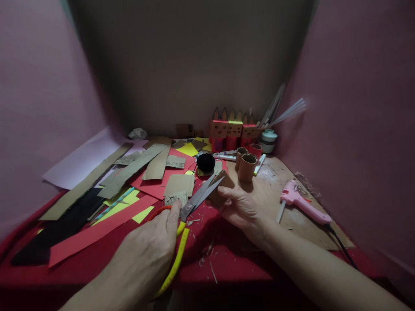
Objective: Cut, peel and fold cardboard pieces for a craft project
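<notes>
My left hand [152, 242] is closed on a pair of scissors [194, 201] with red and yellow handles. The blades are parted and reach up to the right, against the edge of a brown cardboard tube [222, 186]. That tube is gripped in my right hand [240, 206], thumb on its near side and the other fingers partly hidden beneath it. Just beyond the blades sits a ball of black yarn [205, 163]. Brown cardboard tubes [247, 168] stand upright behind my right hand, beside a red one [256, 150].
A pink glue gun [304, 202] with a cord lies on a cardboard sheet [270, 207] at right. Cardboard strips [129, 170] and a red paper strip [103, 231] spread over the left side. Several box-faced figures [228, 129] and a lidded jar [268, 140] stand at the back.
</notes>
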Motion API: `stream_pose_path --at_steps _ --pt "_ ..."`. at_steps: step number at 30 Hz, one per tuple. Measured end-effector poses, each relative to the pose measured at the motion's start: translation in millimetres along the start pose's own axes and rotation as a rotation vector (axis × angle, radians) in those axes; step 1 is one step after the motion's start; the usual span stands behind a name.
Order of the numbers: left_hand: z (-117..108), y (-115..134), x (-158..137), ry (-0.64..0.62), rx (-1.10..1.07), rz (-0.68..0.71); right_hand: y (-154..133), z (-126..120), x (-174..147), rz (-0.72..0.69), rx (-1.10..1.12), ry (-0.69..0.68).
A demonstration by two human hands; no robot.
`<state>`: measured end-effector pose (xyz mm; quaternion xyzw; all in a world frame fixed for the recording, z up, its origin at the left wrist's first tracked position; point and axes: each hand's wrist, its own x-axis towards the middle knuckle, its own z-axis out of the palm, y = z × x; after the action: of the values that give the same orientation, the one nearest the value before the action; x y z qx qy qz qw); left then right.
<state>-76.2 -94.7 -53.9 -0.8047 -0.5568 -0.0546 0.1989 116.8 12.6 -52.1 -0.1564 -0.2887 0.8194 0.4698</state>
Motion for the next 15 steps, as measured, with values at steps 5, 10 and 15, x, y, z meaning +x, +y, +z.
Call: stream_pose_path --at_steps 5,10,15 --pt "-15.0 1.5 8.8 -0.105 0.027 -0.014 1.1 -1.0 0.0 -0.008 -0.023 0.009" --pt "-3.7 0.9 1.9 -0.087 0.027 -0.021 1.4 0.5 0.3 -0.001 -0.020 0.026" --pt "11.4 -3.4 -6.9 0.011 -0.128 0.002 1.6 1.3 1.1 0.010 -0.008 0.072"
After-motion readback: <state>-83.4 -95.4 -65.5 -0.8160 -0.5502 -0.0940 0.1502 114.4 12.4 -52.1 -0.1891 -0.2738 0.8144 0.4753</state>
